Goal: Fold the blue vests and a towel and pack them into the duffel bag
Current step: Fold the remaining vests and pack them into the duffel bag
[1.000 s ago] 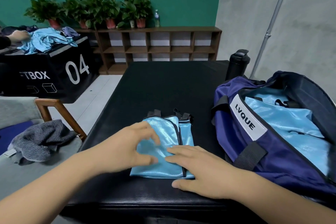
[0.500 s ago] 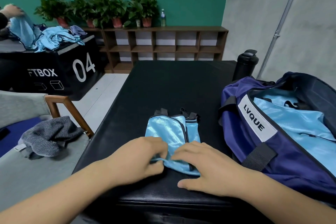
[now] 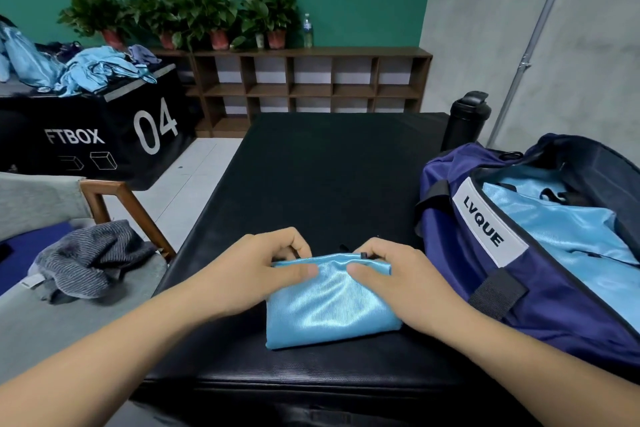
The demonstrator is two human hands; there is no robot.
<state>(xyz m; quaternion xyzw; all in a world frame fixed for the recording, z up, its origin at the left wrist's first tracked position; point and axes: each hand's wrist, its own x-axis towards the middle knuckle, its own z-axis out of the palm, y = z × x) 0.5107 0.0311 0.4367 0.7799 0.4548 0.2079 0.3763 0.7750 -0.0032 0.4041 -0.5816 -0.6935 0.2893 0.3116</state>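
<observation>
A shiny light-blue vest (image 3: 329, 308) lies folded into a small packet on the black padded table (image 3: 311, 177), near its front edge. My left hand (image 3: 263, 267) pinches the packet's far left corner, thumb on top. At the far right corner my right hand (image 3: 391, 274) pinches it the same way. Right of them stands the navy duffel bag (image 3: 460, 274) with a white LVQUE label, unzipped. Folded blue vests (image 3: 561, 229) lie inside it.
A black bottle (image 3: 465, 120) stands behind the bag. A striped grey cloth (image 3: 90, 258) lies on a grey chair (image 3: 52, 319) at the left. Further back, a black box marked 04 (image 3: 104, 135) carries a heap of blue vests (image 3: 100, 69). Shelves with plants line the far wall.
Both hands took the vest's near edge and carried it away from me over the far half, so the vest is now folded in half. My view shifted a little.
</observation>
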